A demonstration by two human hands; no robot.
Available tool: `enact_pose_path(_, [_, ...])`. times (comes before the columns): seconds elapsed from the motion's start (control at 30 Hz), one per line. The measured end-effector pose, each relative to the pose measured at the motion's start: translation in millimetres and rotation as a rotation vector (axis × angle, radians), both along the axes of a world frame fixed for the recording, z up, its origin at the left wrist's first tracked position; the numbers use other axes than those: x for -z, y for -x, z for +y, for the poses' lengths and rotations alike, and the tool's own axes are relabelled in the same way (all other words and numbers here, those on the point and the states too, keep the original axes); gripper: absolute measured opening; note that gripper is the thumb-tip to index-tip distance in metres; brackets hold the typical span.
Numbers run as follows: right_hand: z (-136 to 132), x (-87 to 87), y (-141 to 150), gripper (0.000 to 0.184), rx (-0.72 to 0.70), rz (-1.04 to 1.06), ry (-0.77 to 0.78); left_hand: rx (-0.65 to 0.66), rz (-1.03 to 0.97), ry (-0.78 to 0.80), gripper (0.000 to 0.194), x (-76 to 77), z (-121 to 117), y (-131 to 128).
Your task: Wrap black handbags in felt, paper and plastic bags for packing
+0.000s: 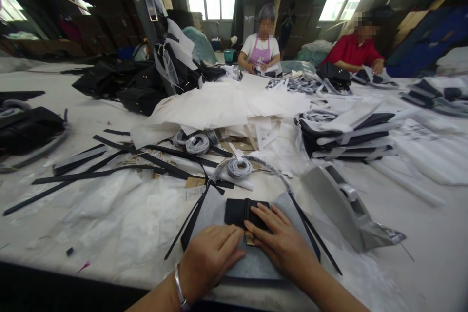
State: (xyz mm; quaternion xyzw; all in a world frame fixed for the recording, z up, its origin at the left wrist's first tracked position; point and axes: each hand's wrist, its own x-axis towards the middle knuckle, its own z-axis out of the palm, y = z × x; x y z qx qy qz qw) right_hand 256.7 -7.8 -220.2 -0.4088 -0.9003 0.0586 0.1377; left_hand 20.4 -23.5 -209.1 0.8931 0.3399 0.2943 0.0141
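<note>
A black handbag (187, 228) lies in front of me, mostly covered by a pale grey sheet (256, 269). Across its middle is a black flap tab (234, 210), with a gold-coloured clasp (249, 238) below it. My right hand (283, 239) lies over the tab and beside the clasp, fingers stretched out and flat. My left hand (214, 253) is closed, its fingers curled at the left of the clasp; whatever they pinch, if anything, is hidden. The bag's wrapped handle (272, 167) arches behind, around a coiled wrapped strap (239, 168).
A grey tape dispenser (338, 204) stands right of the bag. Black straps (120, 170) lie to the left, white sheets (215, 105) are heaped behind, and stacked black bags (347, 136) sit back right. Two people (261, 51) work across the table (431, 243).
</note>
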Motion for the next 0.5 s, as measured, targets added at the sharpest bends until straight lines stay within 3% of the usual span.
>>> enact_pose_path(0.2, [0,8.5,-8,0.049,-0.024,0.128,0.066,0.187,0.021,-0.052,0.027,-0.7,-6,-3])
enact_pose_path(0.37, [-1,-3.4,-12,0.043,0.02,0.214,0.273,0.144,0.037,-0.059,0.032,0.8,-11,-6])
enact_pose_path(0.5, [0,-2.0,-8,0.061,0.05,0.175,0.28,0.11,0.003,0.049,0.033,8.1,-15,-7])
